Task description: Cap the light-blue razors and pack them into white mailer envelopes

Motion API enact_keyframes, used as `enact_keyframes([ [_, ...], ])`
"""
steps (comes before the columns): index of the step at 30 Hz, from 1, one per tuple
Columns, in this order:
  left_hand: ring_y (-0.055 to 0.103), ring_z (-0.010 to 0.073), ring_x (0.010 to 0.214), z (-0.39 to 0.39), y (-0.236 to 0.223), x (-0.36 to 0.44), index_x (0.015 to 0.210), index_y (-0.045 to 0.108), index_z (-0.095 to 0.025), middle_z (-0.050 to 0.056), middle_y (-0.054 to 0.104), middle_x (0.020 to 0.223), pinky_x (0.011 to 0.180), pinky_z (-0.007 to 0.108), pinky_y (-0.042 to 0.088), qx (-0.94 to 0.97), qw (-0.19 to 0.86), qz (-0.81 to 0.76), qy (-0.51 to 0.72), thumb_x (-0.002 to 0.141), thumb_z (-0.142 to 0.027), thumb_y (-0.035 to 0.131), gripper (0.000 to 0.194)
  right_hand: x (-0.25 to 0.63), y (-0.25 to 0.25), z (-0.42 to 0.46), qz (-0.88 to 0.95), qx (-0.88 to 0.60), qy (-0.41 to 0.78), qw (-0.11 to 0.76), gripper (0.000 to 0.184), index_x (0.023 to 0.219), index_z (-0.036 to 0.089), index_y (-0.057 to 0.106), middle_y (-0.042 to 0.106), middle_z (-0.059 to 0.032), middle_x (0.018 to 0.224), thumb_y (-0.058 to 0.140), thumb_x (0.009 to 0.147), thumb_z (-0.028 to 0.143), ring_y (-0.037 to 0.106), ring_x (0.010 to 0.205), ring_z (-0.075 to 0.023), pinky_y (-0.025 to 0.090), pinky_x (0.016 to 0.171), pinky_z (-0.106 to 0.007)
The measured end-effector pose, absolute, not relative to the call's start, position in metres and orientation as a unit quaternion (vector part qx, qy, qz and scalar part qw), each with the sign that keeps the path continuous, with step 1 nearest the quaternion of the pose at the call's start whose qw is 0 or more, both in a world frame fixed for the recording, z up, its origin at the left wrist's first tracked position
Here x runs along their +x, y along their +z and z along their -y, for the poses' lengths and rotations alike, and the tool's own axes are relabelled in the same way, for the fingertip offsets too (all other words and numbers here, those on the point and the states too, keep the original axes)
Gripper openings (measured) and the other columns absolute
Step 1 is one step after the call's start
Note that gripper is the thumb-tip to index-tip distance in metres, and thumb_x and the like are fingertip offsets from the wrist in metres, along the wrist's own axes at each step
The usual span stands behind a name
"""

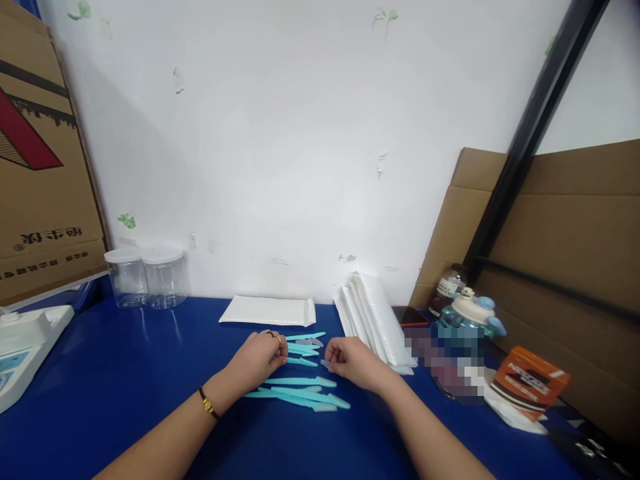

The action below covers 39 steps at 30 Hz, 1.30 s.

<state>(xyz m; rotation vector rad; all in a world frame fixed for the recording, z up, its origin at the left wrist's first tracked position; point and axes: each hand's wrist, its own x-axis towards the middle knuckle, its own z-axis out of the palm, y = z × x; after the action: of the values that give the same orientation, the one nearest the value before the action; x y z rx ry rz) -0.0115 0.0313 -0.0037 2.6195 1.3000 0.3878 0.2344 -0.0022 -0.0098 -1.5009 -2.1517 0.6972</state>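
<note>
My left hand (261, 360) is closed around a turquoise eyebrow razor (303, 362), whose end points right from my fingertips. Opposite it, my right hand (353, 360) pinches a small translucent piece that looks like a blade cap (325, 364), a short gap away from the razor. Behind my fingers lie more turquoise razors (303, 349) and a few greyish translucent caps (311, 342). Nearer to me, a loose group of razors (305, 397) rests on the blue table (165, 400), their ends pointing right.
A white padded envelope (265, 311) lies by the wall, with a stack of white envelopes (373, 323) to its right. Two clear lidded jars (165, 280) stand back left. At right are a phone (411, 316), a water bottle (467, 317) and an orange box (530, 383).
</note>
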Motion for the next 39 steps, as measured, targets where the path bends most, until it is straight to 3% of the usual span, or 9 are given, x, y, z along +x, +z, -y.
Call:
enact_keyframes([
  [17, 0.053, 0.0159, 0.077, -0.025, 0.002, -0.009, 0.077, 0.060, -0.022, -0.001, 0.061, 0.078, 0.069, 0.026, 0.033, 0.885, 0.111, -0.421, 0.166, 0.080, -0.026, 0.053, 0.009, 0.223, 0.003, 0.011, 0.775, -0.515, 0.251, 0.266, 0.007, 0.075, 0.018, 0.061, 0.057, 0.0032, 0.063, 0.057, 0.071, 0.014, 0.051, 0.057, -0.0087, 0.037, 0.050, -0.016],
  [39, 0.054, 0.0153, 0.078, -0.025, 0.006, -0.010, 0.078, 0.060, -0.021, -0.001, 0.061, 0.079, 0.066, 0.023, 0.035, 0.882, 0.136, -0.421, 0.159, 0.079, -0.026, 0.051, 0.011, 0.228, 0.002, 0.010, 0.773, -0.518, 0.262, 0.256, 0.007, 0.074, 0.018, 0.062, 0.057, 0.0027, 0.063, 0.058, 0.070, 0.015, 0.051, 0.057, -0.0089, 0.038, 0.051, -0.017],
])
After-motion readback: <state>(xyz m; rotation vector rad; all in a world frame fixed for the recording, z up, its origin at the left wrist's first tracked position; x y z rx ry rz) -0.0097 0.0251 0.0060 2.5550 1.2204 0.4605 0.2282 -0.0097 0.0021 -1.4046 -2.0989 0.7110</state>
